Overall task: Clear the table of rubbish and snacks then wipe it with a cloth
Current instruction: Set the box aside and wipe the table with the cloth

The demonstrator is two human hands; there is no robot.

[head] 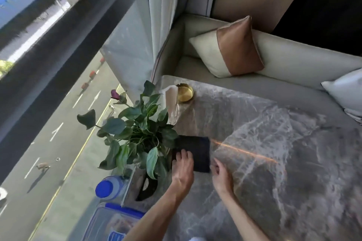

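Nearest, a clear plastic box with a blue rim [117,219] and a blue-capped water bottle [106,188] sit at the window edge of the grey marbled counter [284,162]. The left hand [183,170] lies flat, fingers spread, on the near left corner of a dark folded cloth [195,151]. The right hand [220,175] rests open just beside the cloth's near right corner, fingers loosely curled, gripping nothing. A leafy green potted plant [137,133] stands left of the cloth. Farther off, a round brass dish [185,94].

left hand [183,170] flat, right hand [221,177] loosely curled
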